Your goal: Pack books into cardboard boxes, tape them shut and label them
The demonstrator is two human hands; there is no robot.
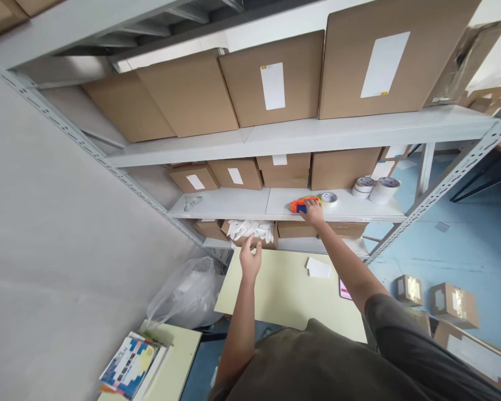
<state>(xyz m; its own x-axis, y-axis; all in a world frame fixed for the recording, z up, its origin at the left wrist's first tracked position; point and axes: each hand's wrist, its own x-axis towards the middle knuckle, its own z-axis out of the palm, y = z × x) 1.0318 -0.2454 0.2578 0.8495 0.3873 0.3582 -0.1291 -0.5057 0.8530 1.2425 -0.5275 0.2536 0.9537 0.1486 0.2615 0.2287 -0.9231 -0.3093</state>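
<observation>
My right hand (313, 212) reaches up to the middle shelf (234, 206) and closes on an orange and blue tape dispenser (299, 205) lying there. A small roll of tape (329, 197) sits just right of it. My left hand (250, 258) hovers lower, over the near edge of a pale yellow table (284, 289), fingers loosely apart and holding nothing. It is close to an open carton of white packing material (250, 229) on the shelf below.
Grey metal racking holds brown cardboard boxes (275, 78) on every level. Two larger white tape rolls (376, 188) stand at the shelf's right. A clear plastic bag (187, 292) and a stack of books (129, 365) lie left. Small boxes (453, 303) sit on the blue floor.
</observation>
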